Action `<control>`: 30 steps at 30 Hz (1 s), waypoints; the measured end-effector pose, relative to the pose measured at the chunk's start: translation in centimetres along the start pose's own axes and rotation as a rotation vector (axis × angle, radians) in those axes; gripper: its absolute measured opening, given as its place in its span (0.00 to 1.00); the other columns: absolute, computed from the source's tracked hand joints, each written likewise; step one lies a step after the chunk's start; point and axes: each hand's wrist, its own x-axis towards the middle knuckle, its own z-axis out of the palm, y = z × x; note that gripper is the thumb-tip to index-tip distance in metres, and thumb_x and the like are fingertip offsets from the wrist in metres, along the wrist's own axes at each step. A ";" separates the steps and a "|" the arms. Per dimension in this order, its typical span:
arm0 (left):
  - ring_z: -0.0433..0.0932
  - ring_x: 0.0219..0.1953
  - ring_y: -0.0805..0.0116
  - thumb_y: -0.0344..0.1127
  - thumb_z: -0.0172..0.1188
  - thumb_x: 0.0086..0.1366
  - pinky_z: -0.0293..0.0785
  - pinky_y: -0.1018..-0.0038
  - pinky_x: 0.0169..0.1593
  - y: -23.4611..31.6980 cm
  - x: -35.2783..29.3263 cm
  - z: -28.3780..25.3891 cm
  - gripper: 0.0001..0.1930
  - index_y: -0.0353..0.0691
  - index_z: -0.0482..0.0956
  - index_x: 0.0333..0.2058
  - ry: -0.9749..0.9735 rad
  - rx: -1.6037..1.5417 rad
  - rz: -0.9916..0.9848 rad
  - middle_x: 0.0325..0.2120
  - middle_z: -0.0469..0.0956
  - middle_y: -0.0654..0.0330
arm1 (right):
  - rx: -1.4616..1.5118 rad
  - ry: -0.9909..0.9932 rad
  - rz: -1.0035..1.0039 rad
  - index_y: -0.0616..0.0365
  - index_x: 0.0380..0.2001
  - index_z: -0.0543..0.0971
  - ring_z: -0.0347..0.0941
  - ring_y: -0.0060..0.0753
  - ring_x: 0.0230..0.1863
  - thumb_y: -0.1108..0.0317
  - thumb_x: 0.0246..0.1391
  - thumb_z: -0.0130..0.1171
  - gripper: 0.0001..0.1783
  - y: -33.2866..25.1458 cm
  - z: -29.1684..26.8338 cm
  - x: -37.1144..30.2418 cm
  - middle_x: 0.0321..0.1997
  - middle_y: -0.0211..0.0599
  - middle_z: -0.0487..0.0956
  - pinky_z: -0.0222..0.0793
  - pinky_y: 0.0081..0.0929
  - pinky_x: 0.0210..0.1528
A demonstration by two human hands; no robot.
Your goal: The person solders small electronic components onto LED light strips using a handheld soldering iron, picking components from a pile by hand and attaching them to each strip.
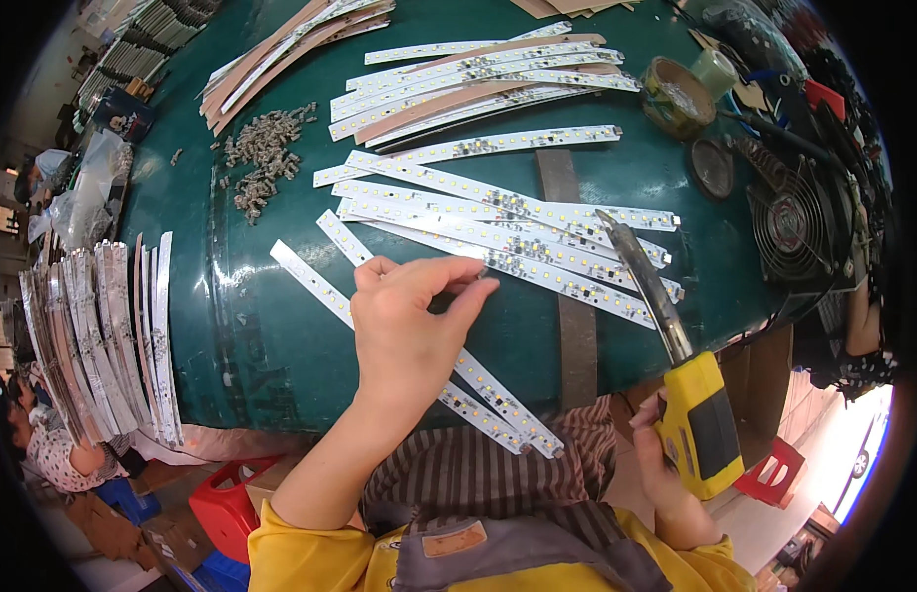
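Observation:
My left hand [409,321] is over the middle of the table, thumb and forefinger pinched together. Whatever may be between the fingertips is too small to make out. They are at a fan of overlapping white LED strips [552,232], studded with small chips. Two more LED strips [310,281] pass under this hand toward the table's near edge. On the right, my right hand [661,464] grips a yellow and black soldering gun [697,424]. Its long metal barrel points away from me, and its tip appears over the right part of the strips.
Small metallic parts [261,158] lie heaped at the far left. Bundled strips [483,84] lie at the back, with another stack [98,340] at the left edge. A round tub [676,99] and a fan [789,217] stand at right. A dark bar [577,365] runs under the strips.

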 end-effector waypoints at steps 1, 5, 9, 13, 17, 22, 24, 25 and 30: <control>0.75 0.26 0.72 0.30 0.76 0.48 0.67 0.74 0.40 0.0 0.1 0.3 0.10 0.42 0.88 0.31 0.052 0.045 0.029 0.24 0.84 0.63 | -0.002 0.003 0.003 0.62 0.42 0.76 0.78 0.26 0.26 0.62 0.52 0.69 0.19 0.0 -0.1 0.1 0.29 0.30 0.79 0.72 0.22 0.33; 0.72 0.24 0.72 0.32 0.76 0.48 0.66 0.74 0.40 -0.1 0.1 0.6 0.09 0.43 0.88 0.31 0.057 0.088 0.009 0.23 0.84 0.64 | -0.093 -0.030 -0.036 0.61 0.42 0.76 0.78 0.27 0.30 0.65 0.51 0.69 0.18 0.4 -0.5 0.4 0.32 0.33 0.78 0.71 0.23 0.34; 0.72 0.24 0.72 0.32 0.76 0.49 0.65 0.75 0.40 -0.4 0.2 0.6 0.09 0.43 0.88 0.31 0.065 0.090 0.020 0.23 0.84 0.64 | -0.173 -0.049 -0.073 0.60 0.42 0.77 0.77 0.30 0.32 0.66 0.51 0.68 0.16 0.5 -0.9 0.6 0.33 0.35 0.77 0.71 0.25 0.35; 0.74 0.25 0.71 0.33 0.74 0.51 0.62 0.72 0.41 -0.2 0.5 0.5 0.07 0.43 0.88 0.30 0.031 0.154 0.079 0.24 0.84 0.65 | -0.072 -0.011 -0.019 0.60 0.42 0.78 0.77 0.32 0.31 0.65 0.52 0.67 0.16 0.4 -0.6 0.6 0.33 0.35 0.77 0.71 0.27 0.34; 0.77 0.25 0.70 0.35 0.74 0.52 0.58 0.69 0.42 -0.4 0.7 0.4 0.06 0.43 0.86 0.27 0.042 0.240 0.173 0.23 0.83 0.65 | -0.140 -0.038 -0.040 0.59 0.41 0.80 0.77 0.35 0.32 0.61 0.53 0.67 0.16 0.5 -0.7 0.6 0.34 0.38 0.76 0.71 0.29 0.32; 0.77 0.28 0.68 0.36 0.73 0.53 0.58 0.65 0.45 -0.8 0.4 0.5 0.07 0.44 0.84 0.28 0.048 0.228 0.192 0.24 0.81 0.67 | -0.197 -0.071 -0.067 0.60 0.41 0.80 0.77 0.39 0.31 0.59 0.54 0.66 0.17 0.7 -0.9 0.6 0.35 0.40 0.76 0.71 0.31 0.32; 0.77 0.28 0.68 0.37 0.73 0.53 0.57 0.64 0.45 -1.0 0.4 0.6 0.07 0.45 0.83 0.27 0.060 0.243 0.208 0.23 0.81 0.68 | -0.154 -0.043 -0.023 0.60 0.40 0.80 0.77 0.42 0.31 0.58 0.54 0.65 0.18 0.6 -0.7 0.5 0.36 0.42 0.76 0.71 0.32 0.31; 0.77 0.28 0.68 0.37 0.73 0.53 0.57 0.63 0.45 -1.0 0.4 0.6 0.08 0.45 0.83 0.27 0.065 0.259 0.220 0.24 0.81 0.68 | -0.154 -0.041 -0.023 0.60 0.40 0.80 0.77 0.42 0.31 0.58 0.54 0.65 0.18 0.6 -0.8 0.5 0.36 0.42 0.76 0.71 0.32 0.31; 0.76 0.29 0.69 0.37 0.73 0.53 0.57 0.61 0.47 -1.1 0.5 0.7 0.08 0.47 0.82 0.28 0.095 0.310 0.294 0.24 0.81 0.69 | -0.029 -0.043 0.007 0.60 0.41 0.79 0.79 0.38 0.36 0.64 0.54 0.66 0.15 0.4 -0.7 0.6 0.37 0.40 0.79 0.74 0.29 0.36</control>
